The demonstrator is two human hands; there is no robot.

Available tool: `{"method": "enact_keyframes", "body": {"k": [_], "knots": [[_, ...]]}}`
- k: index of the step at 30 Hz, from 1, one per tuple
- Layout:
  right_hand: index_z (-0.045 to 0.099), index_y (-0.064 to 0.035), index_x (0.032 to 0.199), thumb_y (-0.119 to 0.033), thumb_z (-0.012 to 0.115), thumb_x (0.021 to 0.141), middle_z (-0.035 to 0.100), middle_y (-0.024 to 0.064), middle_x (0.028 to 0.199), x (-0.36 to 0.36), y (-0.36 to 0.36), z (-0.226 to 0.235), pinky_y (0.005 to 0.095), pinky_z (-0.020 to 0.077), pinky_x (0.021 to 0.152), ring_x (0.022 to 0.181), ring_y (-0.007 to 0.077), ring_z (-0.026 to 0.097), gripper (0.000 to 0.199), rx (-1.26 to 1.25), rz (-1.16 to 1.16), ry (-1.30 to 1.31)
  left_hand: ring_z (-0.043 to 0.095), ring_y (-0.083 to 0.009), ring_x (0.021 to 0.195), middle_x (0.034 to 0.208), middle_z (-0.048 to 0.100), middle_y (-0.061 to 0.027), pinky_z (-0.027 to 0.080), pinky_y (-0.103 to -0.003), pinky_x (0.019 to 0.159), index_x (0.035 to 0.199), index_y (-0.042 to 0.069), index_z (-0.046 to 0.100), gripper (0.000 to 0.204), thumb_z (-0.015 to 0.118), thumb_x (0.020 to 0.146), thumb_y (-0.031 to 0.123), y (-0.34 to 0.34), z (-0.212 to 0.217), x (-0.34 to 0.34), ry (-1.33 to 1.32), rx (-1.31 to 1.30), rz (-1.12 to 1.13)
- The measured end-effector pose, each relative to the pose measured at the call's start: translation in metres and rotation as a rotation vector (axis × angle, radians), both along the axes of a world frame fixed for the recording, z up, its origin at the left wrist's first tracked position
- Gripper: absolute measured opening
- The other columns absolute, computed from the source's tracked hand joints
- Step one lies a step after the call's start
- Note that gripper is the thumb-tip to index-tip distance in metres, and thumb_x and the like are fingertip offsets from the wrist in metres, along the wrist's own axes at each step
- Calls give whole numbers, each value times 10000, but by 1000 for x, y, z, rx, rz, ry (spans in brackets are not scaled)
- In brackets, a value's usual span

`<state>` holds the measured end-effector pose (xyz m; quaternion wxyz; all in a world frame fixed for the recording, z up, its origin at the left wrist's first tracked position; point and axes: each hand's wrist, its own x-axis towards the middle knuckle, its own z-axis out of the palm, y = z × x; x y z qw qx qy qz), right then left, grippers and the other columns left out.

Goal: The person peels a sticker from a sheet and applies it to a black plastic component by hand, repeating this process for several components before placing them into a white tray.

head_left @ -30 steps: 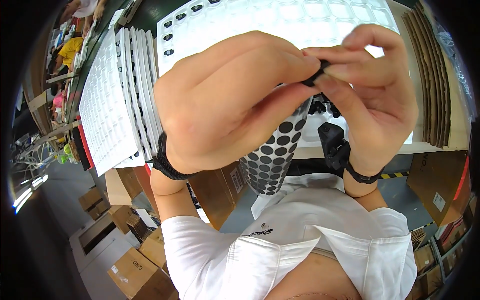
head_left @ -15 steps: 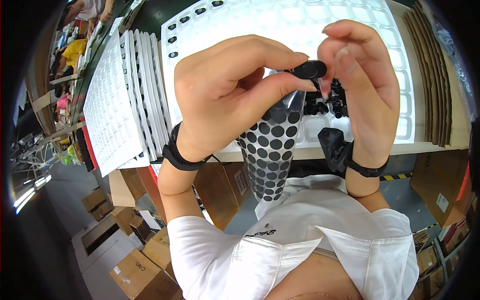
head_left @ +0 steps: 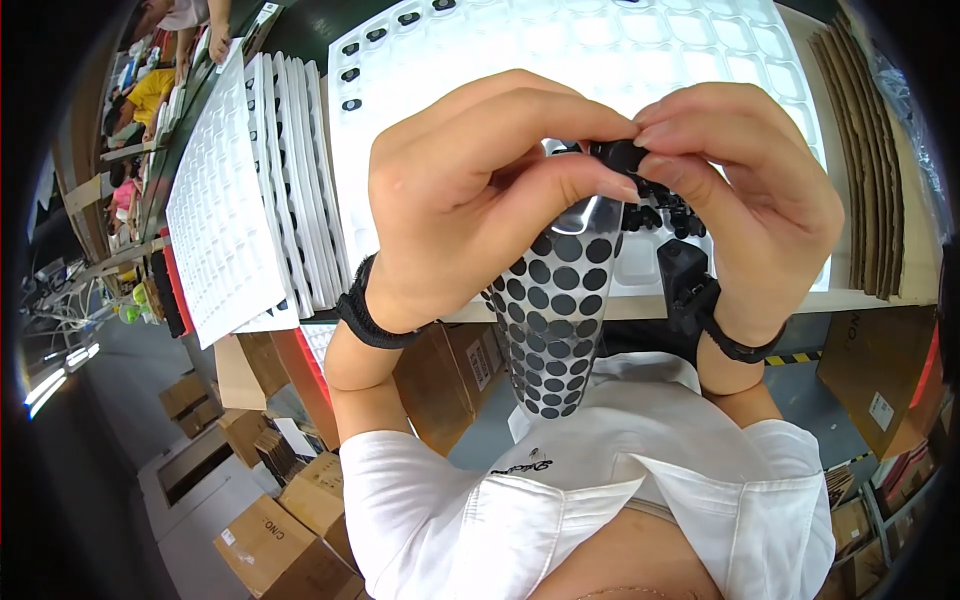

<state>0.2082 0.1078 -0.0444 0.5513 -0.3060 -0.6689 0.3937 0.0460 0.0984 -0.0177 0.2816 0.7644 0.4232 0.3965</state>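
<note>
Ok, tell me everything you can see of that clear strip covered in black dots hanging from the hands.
The glossy clear backing strip with rows of round black dots hangs tilted down from the hands toward the white shirt, in front of the table edge. It looks like thin flexible film, slightly curved, its lower end rounded. The upper part is bare and shiny, with no dots. The left hand pinches its top; the right hand holds a small black piece just above it.

The left hand and right hand meet at centre, pinching a small round part. A dotted sticker sheet hangs toward six o'clock. The cavity tray lies at twelve, stacked trays at nine, cardboard sheets at three.
</note>
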Motion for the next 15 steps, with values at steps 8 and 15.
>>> {"method": "enact_keyframes", "body": {"k": [8,15], "knots": [[541,68,736,135,572,615,532,138,802,0,-1,5,226,451,607,743,184,533,142,-27,37,-29,572,-142,638,808,583,-145,452,-186,546,806,-92,559,186,590,626,-125,-2,0,-4,60,147,-64],[525,53,716,95,578,642,524,123,815,1,-2,3,203,415,623,711,146,508,101,-250,124,102,574,-160,635,796,578,-164,466,-202,546,790,-88,551,168,591,631,-126,-3,-9,-6,-91,70,-86]]}}
